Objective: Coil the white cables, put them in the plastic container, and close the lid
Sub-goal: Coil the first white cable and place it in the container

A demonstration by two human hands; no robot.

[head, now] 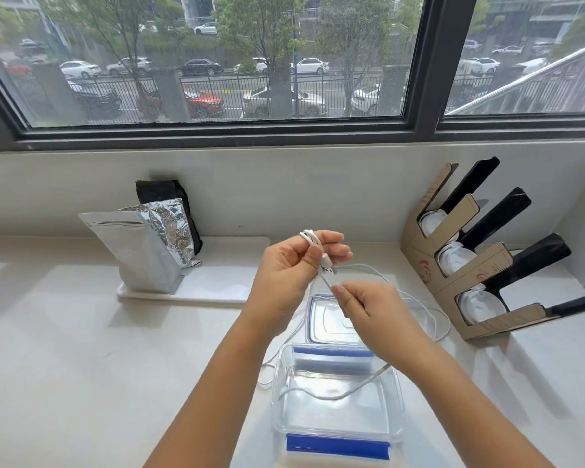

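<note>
Standing over the pale table (81,349), a person works at the middle of the frame with both hands raised. The left hand (284,268) is closed around a small bundle of white cable (309,238), loops poking out above the curled fingers (331,246) and a USB plug (327,266) hanging just below them. The right hand (368,309) pinches the same cable's strand between thumb and forefinger, just under that plug. The rest of the cable trails to the right across the table in loose arcs. Another white cable (335,395) sags across the open plastic container (397,400) (clear, with blue latches) at lower centre. The clear lid (331,322) lies flat just behind it. Silver foil bags (139,251) stand at centre left; a cardboard rack (466,265) of lids sits at right.
</note>
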